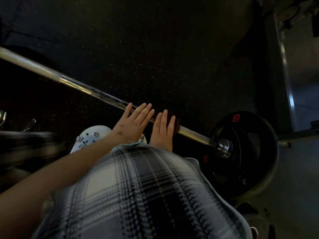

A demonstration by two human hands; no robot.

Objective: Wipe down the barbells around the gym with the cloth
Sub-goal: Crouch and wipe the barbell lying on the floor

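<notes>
Head view, pretty dark. The left hand point(134, 120) is held flat across the barbell point(82, 87), fingers straight and a bit spread, nothing gripped. The right hand point(163, 129) is kept flat too, straight fingers pressed on a dark cloth point(177, 125) that sits on the bar just beside the left hand. Plenty of speckled rubber floor point(155, 57) is left open beyond the bar, and a white clog point(91, 135) is seen under the left wrist. The bar's long axis is laid diagonally, from upper left down to the black weight plate point(245, 152) at lower right.

dark speckled rubber floor point(155, 49), dim light
</notes>
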